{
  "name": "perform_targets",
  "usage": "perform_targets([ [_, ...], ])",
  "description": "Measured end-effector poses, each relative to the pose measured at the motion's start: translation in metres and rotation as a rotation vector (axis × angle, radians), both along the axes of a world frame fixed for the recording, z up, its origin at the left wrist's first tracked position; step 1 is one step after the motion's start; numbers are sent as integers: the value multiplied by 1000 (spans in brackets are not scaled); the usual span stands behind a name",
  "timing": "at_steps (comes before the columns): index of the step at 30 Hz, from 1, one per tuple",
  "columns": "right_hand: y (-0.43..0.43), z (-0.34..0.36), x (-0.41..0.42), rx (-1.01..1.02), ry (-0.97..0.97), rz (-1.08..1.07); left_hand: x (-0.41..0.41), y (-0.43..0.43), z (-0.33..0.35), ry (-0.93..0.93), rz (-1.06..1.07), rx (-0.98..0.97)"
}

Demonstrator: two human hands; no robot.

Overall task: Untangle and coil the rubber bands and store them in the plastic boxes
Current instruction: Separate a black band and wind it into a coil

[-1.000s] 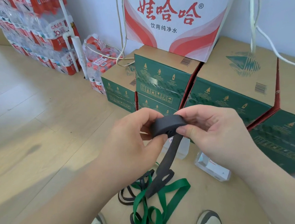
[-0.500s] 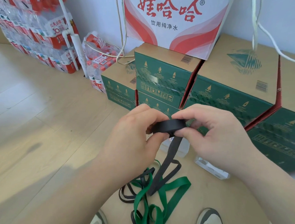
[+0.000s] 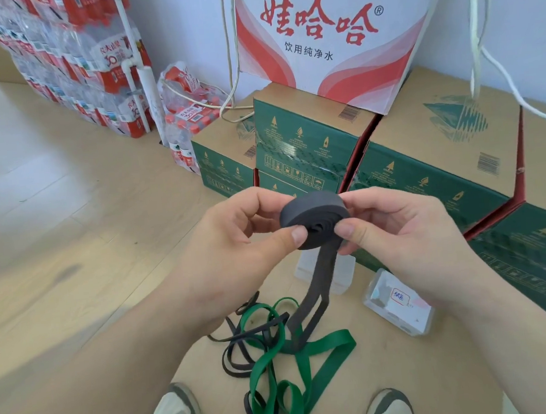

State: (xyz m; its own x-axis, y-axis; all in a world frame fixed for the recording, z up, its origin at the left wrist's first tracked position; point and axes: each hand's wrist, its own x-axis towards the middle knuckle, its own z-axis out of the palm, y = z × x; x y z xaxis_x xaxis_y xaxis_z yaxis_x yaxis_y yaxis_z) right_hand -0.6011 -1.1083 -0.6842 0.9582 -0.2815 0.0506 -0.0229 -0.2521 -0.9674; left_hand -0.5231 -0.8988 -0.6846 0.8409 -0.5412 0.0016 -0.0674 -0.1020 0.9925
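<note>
Black band coil (image 3: 313,220): held in mid-air between both hands, flat face toward the camera.
Grip: left hand (image 3: 229,252) and right hand (image 3: 408,238) each pinch the coil's rim, thumb in front.
Loose tail (image 3: 323,278): hangs straight down into the tangle with the green band (image 3: 309,354) on the surface (image 3: 409,375).
Plastic boxes (image 3: 400,308): on the surface just beyond the tail, nearer the right hand, open room above.

Left hand (image 3: 236,252) and right hand (image 3: 408,238) are bare, and so are the forearms as far as they show. Thumbnails (image 3: 298,236) are cut short with even edges. On the feet is a pair of low trainers. The left shoe (image 3: 175,413) has an off-white mesh toe, grey overlay panels and a darker rim. The right shoe (image 3: 392,408) matches it, with a grey toe cap and dark edging. Only the front ends of the shoes are in view.
</note>
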Motion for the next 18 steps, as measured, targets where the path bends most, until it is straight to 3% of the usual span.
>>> perform_targets([
  [3,1,-2,-1,-159,-4,29,-1,-2,-2,-62,-44,84],
  [11,6,3,-4,-271,10,33,1,-4,-3,-215,-55,188],
  [16,10,1,-3,-500,45,60,-2,-8,-14,-657,-71,444],
  [18,12,-1,-2,-644,1,87,-3,-11,-13,-732,-65,482],
])
